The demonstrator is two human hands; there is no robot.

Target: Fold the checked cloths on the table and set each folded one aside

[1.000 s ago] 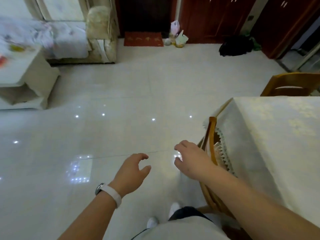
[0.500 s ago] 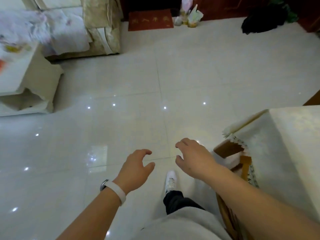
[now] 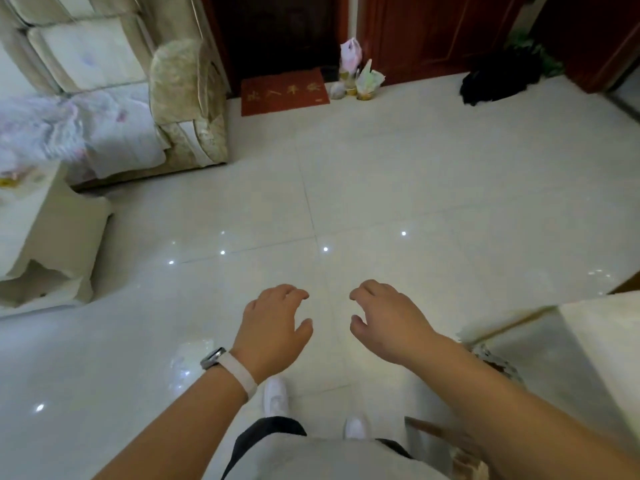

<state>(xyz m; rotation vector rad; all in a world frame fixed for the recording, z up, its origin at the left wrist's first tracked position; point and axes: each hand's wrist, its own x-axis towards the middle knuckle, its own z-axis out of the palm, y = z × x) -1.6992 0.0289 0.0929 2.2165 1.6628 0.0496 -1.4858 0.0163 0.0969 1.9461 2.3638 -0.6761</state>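
Observation:
No checked cloth shows in the head view. My left hand (image 3: 275, 323), with a white watch band at the wrist, hangs over the tiled floor with loosely curled fingers and holds nothing. My right hand (image 3: 389, 323) hangs beside it, a little apart, fingers also loosely curled and empty. Only a corner of the table (image 3: 602, 341), under a pale patterned tablecloth, shows at the right edge, to the right of my right forearm.
A wooden chair (image 3: 446, 441) stands at the bottom right by the table. A beige sofa (image 3: 180, 109) and a low white table (image 3: 45, 230) are at the left. A red doormat (image 3: 284, 91), bags (image 3: 360, 77) and a black bundle (image 3: 495, 77) lie by the far doors.
The view has swung left, so the table slid to the right edge and the far chair left the frame. Both hands stay empty and have drawn level with each other over the floor.

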